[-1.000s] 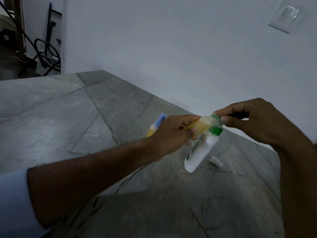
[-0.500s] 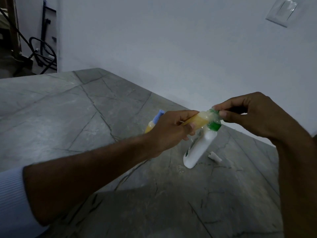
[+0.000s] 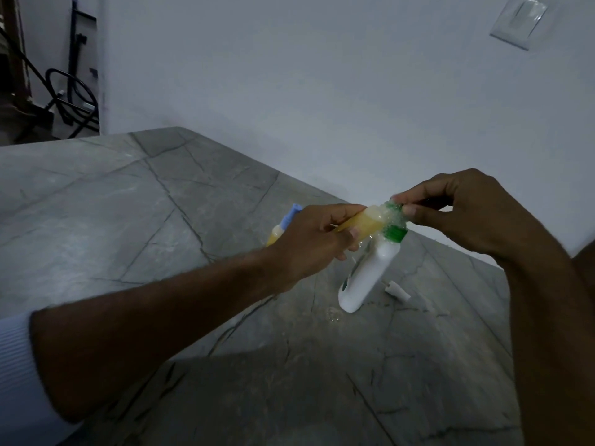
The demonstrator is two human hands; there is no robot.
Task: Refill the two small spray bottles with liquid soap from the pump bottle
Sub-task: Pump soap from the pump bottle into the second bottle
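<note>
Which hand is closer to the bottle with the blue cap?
Left. The left hand sits right beside the blue-capped bottle and partly hides it; the right hand is farther off, pinching the green cap.

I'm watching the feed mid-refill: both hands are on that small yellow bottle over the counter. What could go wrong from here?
1. The small spray bottle is held near horizontal with foam at its neck; the left hand could lose its grip or soap could drip.
2. The right hand pinches the green cap just above the white pump bottle, which a bump may topple.
3. Soap already spilled on the counter may spread.
</note>
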